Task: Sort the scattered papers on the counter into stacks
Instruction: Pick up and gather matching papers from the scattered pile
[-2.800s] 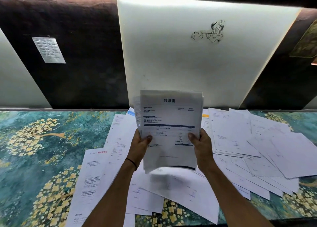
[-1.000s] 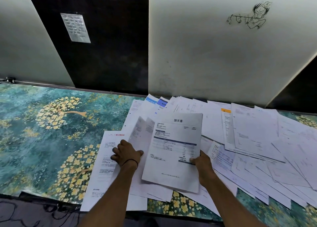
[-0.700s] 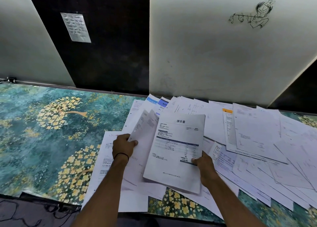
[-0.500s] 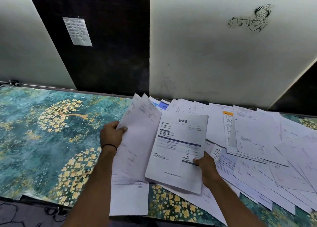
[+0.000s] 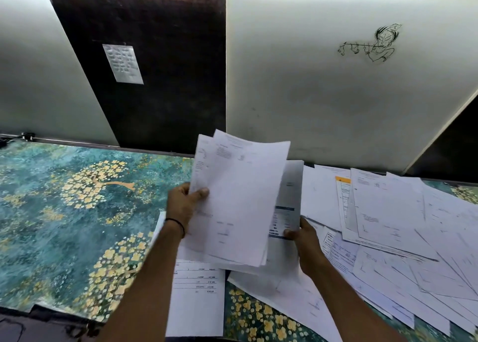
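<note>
Closest to the person, just below the lifted bundle (image 5: 238, 202), a sheet with rows of numbers (image 5: 199, 290) lies flat on the surface (image 5: 64, 212). The surface is green with yellow flowers.

The left hand (image 5: 185, 207) grips the lifted bundle by its left edge, with the thumb on the front. The bundle is a few white sheets held up off the surface. It is not neat, and corners stick out at the top. The right hand (image 5: 302, 235) pinches the blue-band sheet (image 5: 291, 204) near its bottom edge. This sheet sits just behind the bundle on its right side, and the bundle hides most of it. I think the two are being put together into one pile.

To the right of the bundle, many loose papers (image 5: 401, 225) lie spread out. They overlap and point every which way.

Far behind the bundle stands a dark panel (image 5: 155, 96) with a small silvery sheet (image 5: 122, 63) on it. Beside it is a white panel (image 5: 310, 96) with a line drawing (image 5: 372, 44).

The job looks only just begun. The few sheets in the hands are all that is gathered. I see no tidy stack lying on the surface yet, and most papers are left to sort.
</note>
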